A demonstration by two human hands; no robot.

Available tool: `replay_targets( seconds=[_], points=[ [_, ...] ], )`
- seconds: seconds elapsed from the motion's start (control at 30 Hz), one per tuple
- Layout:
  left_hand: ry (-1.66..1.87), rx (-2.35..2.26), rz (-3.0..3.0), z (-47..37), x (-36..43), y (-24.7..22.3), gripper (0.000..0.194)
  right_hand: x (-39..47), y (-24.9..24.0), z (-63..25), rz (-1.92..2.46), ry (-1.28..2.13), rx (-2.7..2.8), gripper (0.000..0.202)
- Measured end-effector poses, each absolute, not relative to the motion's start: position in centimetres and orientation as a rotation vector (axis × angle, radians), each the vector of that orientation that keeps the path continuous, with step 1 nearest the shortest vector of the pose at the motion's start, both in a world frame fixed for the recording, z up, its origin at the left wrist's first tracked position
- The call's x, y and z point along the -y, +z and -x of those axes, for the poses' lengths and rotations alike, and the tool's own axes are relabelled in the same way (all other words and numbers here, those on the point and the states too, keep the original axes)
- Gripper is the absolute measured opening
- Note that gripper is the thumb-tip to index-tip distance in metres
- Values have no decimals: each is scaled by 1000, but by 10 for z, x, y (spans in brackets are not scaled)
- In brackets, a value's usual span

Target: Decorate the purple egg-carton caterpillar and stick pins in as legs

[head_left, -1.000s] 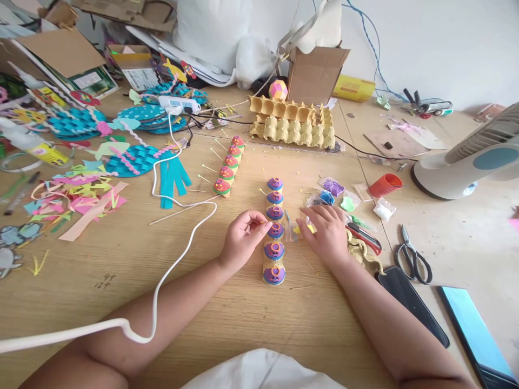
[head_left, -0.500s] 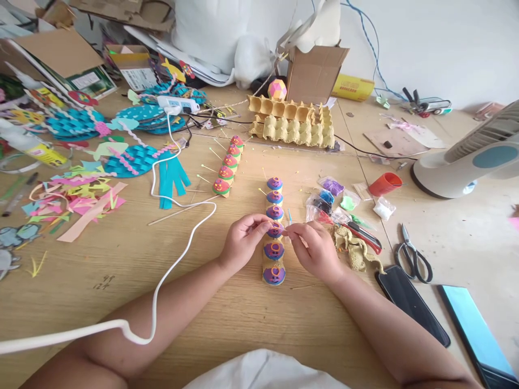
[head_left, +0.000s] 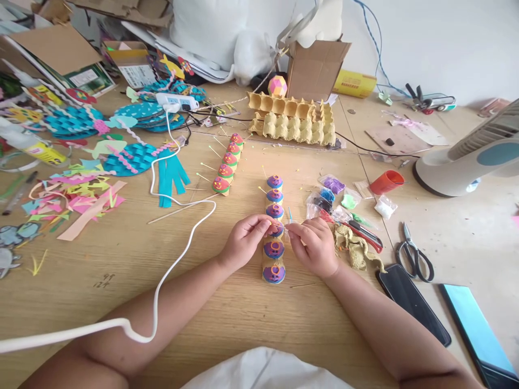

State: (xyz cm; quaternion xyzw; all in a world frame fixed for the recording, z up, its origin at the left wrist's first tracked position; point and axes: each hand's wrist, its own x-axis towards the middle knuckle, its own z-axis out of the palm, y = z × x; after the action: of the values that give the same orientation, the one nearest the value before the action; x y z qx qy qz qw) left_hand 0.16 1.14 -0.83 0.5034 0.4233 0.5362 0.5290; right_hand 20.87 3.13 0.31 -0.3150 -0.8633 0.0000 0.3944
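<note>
A strip of egg-carton cups, covered in purple and blue clay with orange rings and small faces, lies lengthwise in front of me. Over its middle cups, my left hand is closed in a pinch on a thin stick with a tiny yellow tip, partly hidden by the fingers. Just right of the strip, my right hand pinches close to the left fingertips; what it holds is too small to make out. Thin yellow-tipped sticks stand out from the strip's far end. Another strip, of red and green cups, lies farther left with similar sticks.
Clay packets, a red cutter knife, scissors and a phone lie to the right. A fan stands beyond. A white cable crosses the left side. Egg cartons sit at the back.
My hands stay over the strip, with the fingertips shifted only slightly. The thin piece that spanned the gap between them shows less clearly now.
</note>
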Motion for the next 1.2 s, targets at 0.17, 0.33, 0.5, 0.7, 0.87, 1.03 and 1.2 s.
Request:
replay_targets(
  seconds=[0.17,0.33,0.5,0.7,0.87,1.03,1.2],
  points=[
    [1265,-1041,-1232,-1,-11,-6,40,-31,5,-208,774,40,2229,20],
    [1227,-1028,-1239,0,-10,-6,40,-31,4,-207,746,51,2256,21],
    [1224,-1004,-1195,1,-9,-11,40,-32,3,-208,768,57,2232,17],
    [1241,-1008,-1160,1,-10,-9,37,-35,-1,-209,809,64,2223,17],
    [1259,-1030,-1149,-1,-11,-6,31,-33,0,-210,761,105,2191,17],
    [1278,-1061,-1159,0,-12,-9,34,-31,1,-210,791,147,2147,15],
    [1254,-981,-1146,0,-9,-10,31,-33,0,-209,859,151,2131,13]
  ],
)
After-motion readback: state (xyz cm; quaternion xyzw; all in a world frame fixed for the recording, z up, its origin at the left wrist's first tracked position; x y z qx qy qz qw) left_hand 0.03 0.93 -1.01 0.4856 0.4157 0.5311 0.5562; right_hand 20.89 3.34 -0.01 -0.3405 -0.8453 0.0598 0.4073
